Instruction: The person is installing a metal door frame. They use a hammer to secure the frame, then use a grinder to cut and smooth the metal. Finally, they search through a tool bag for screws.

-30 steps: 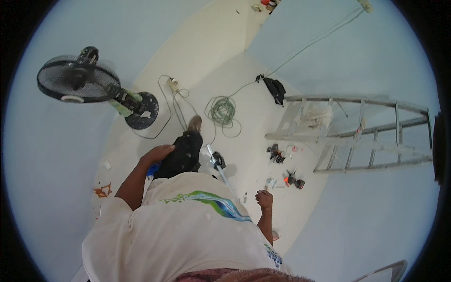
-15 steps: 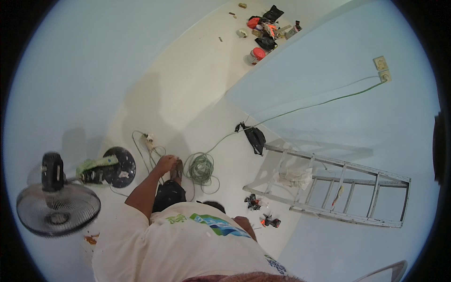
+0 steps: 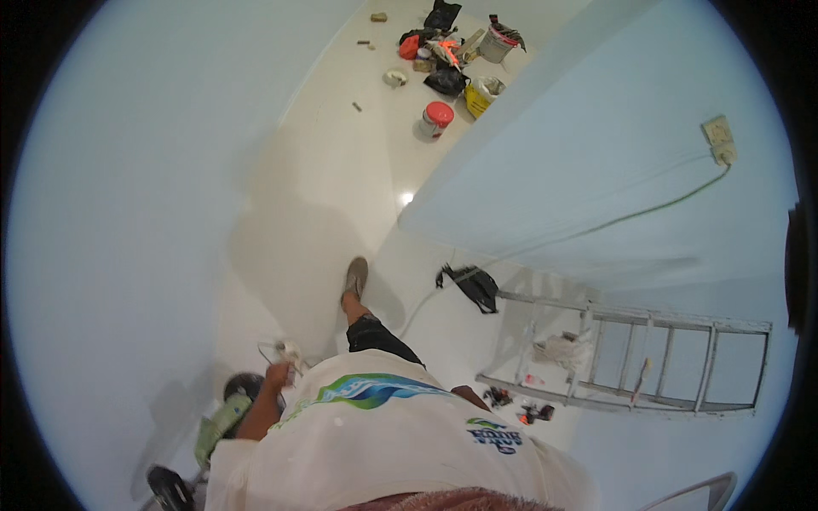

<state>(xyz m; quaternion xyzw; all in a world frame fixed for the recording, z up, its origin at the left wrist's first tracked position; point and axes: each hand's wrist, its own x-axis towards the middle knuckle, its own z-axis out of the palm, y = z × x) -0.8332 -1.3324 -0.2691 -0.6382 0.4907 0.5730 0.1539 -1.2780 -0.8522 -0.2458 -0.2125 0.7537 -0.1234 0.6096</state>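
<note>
My left hand point(image 3: 279, 373) is low at the left of my body, fingers curled, near a pale power strip point(image 3: 290, 349) with cords on the floor; whatever it holds, if anything, is too small to make out. My right forearm point(image 3: 469, 393) shows briefly past the shirt, its hand hidden. Close beside my left arm stands a black fan with green material on its stand point(image 3: 217, 422), partly cut off. My sandalled foot point(image 3: 356, 274) is stretched forward on the white floor. Two power tools point(image 3: 535, 413) lie on the floor at my right.
An aluminium ladder point(image 3: 707, 366) extends along the right, near a black bag point(image 3: 473, 285). A green cord point(image 3: 656, 207) runs to a wall socket point(image 3: 718, 132). Beyond the wall's corner point(image 3: 405, 217) are a red-lidded tub point(image 3: 438, 119), buckets point(image 3: 481, 98) and assorted bags point(image 3: 443, 83).
My view has moved forward, bringing the pile beyond the wall fully into sight. My foot has stepped out, the fan has dropped toward the lower edge, and my right hand has slipped out of sight.
</note>
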